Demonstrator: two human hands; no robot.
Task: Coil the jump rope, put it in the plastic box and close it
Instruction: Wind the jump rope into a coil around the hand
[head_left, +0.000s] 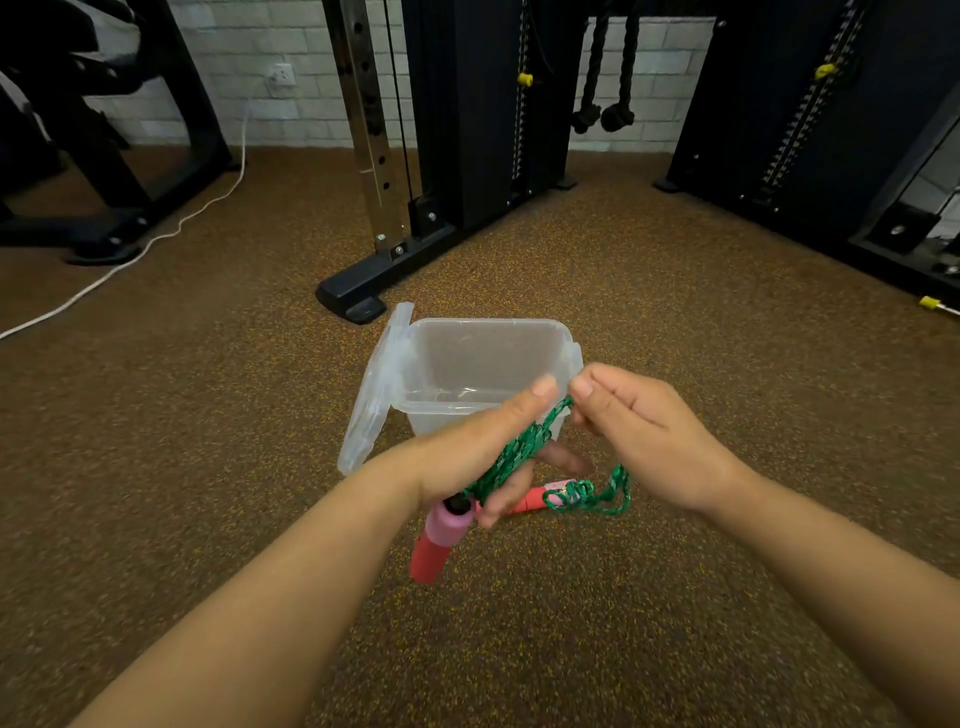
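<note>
A clear plastic box (488, 353) stands open on the floor, its hinged lid (376, 389) tipped up on the left side. The jump rope (519, 449) is green cord with pink and red handles. My left hand (483, 441) grips several loops of the cord, and one handle (439, 540) hangs below it. My right hand (644, 431) pinches the cord just right of the left thumb. The other handle (535, 499) lies on the floor beneath my hands, with a loose tangle of cord (597, 493) beside it. Both hands hover in front of the box.
The floor is brown speckled rubber. A black gym machine base (353, 296) sits just behind the box, and more black frames stand at the right (810, 156) and far left (114, 156). A white cable (156, 239) trails across the floor at the left.
</note>
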